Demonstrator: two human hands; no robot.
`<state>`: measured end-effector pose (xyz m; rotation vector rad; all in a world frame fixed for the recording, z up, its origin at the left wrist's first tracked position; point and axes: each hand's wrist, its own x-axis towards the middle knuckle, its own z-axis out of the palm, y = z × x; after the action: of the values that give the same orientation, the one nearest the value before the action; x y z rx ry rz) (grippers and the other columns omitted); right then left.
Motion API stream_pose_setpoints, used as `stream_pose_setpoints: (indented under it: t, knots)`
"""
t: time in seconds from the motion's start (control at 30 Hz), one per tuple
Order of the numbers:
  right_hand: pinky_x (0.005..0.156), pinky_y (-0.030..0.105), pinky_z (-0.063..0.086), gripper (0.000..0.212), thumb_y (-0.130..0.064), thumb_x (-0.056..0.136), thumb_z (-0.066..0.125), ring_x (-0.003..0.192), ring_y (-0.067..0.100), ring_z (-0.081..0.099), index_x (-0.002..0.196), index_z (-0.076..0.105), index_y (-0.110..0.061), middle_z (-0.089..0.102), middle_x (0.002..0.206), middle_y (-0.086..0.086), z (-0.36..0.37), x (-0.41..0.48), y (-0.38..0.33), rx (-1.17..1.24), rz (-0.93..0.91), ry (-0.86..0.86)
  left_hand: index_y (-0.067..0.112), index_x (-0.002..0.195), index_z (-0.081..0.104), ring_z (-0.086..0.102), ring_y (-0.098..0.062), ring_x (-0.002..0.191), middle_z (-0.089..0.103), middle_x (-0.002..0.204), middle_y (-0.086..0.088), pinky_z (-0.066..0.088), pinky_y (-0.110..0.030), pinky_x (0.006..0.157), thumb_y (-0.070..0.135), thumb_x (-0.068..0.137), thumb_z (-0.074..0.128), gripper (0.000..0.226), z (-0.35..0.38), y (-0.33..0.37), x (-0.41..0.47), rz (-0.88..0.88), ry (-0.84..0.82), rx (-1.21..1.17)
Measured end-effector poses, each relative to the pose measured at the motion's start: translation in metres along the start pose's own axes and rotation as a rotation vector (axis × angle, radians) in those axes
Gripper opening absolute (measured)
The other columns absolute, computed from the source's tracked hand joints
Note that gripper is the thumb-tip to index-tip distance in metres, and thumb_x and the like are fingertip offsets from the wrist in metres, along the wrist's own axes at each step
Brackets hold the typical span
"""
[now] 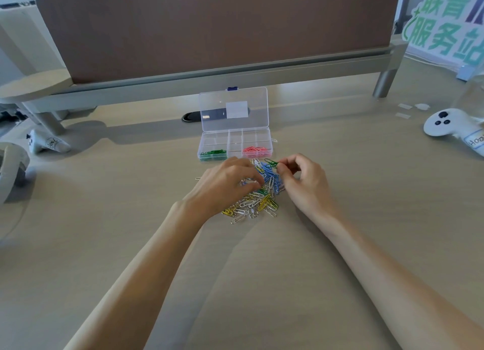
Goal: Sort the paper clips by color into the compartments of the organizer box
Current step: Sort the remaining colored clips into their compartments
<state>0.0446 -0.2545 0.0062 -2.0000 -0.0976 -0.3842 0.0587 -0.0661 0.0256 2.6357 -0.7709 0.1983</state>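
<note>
Paper clips lie in a loose mixed heap near the middle of the counter, toward its far edge. Blue ones gather at the far side of the heap, with yellow, silver and a few green ones nearer the person.

Just beyond the heap stands the organizer box, clear plastic. Its lid is open and tipped up toward the far edge of the counter. Green clips fill the near-left compartment and pink clips the near-right one. The other compartments look bare, though the clear walls make that hard to judge.

The right hand is at the far right side of the heap. Its fingers are curled, and thumb and forefinger pinch a single green clip. That clip is held over the far edge of the heap, close to the near wall of the box, below the pink compartment.

The left hand lies palm down over the left side of the heap. Its fingers are bent down into the clips. I cannot tell whether they grip one or only touch the heap.

A brown divider panel runs along the far edge of the counter. A dark oval cable port sits just behind the box. One white controller lies near the right edge, and another lies near the left edge. A sign with green characters stands at the far right corner.
</note>
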Motion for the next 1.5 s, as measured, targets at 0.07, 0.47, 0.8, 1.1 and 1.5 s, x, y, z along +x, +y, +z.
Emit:
stream_pose_setpoints:
  t: [0.07, 0.47, 0.8, 1.1, 1.5]
  knots:
    - [0.059, 0.008, 0.038, 0.009, -0.018, 0.091, 0.06, 0.071, 0.008, 0.057, 0.083, 0.063, -0.022, 0.063, 0.076, -0.01, 0.0, 0.001, 0.001, 0.006, 0.005, 0.005, 0.036, 0.099, 0.071, 0.051, -0.005, 0.102, 0.06, 0.105, 0.018, 0.048, -0.035, 0.074, 0.034, 0.089, 0.063, 0.013, 0.0, 0.004, 0.001, 0.043, -0.041, 0.01]
    - [0.061, 0.007, 0.039, 0.015, -0.017, 0.092, 0.06, 0.07, 0.002, 0.056, 0.081, 0.061, -0.027, 0.062, 0.075, -0.014, 0.0, 0.0, -0.001, 0.012, -0.01, -0.011, 0.024, 0.083, 0.068, 0.057, -0.014, 0.087, 0.063, 0.084, 0.011, 0.045, -0.031, 0.058, 0.026, 0.085, 0.061, 0.007, -0.002, 0.007, 0.005, 0.192, 0.049, 0.26]
    - [0.066, 0.008, 0.039, 0.011, -0.013, 0.088, 0.063, 0.076, 0.001, 0.056, 0.083, 0.066, -0.022, 0.065, 0.079, -0.01, 0.002, -0.001, -0.002, 0.026, -0.017, -0.095, 0.022, 0.093, 0.064, 0.056, -0.003, 0.066, 0.067, 0.076, 0.013, 0.048, -0.027, 0.067, 0.018, 0.092, 0.06, 0.005, -0.004, 0.012, 0.009, -0.227, 0.118, -0.282]
    - [0.063, 0.008, 0.039, 0.008, -0.014, 0.089, 0.061, 0.076, 0.003, 0.057, 0.084, 0.067, -0.018, 0.065, 0.08, -0.008, 0.002, -0.001, 0.0, -0.01, -0.025, -0.088, 0.018, 0.101, 0.073, 0.057, 0.01, 0.068, 0.071, 0.081, 0.008, 0.039, -0.005, 0.065, 0.014, 0.09, 0.063, 0.015, -0.005, 0.018, 0.007, -0.192, 0.082, -0.358]
    - [0.065, 0.009, 0.04, 0.009, -0.022, 0.089, 0.065, 0.073, 0.001, 0.058, 0.085, 0.072, -0.02, 0.069, 0.078, -0.009, 0.001, -0.001, -0.002, 0.034, -0.066, -0.114, 0.016, 0.088, 0.072, 0.063, 0.002, 0.072, 0.07, 0.076, 0.009, 0.05, -0.018, 0.071, 0.019, 0.09, 0.065, 0.008, 0.001, 0.015, 0.008, -0.233, 0.167, -0.365]
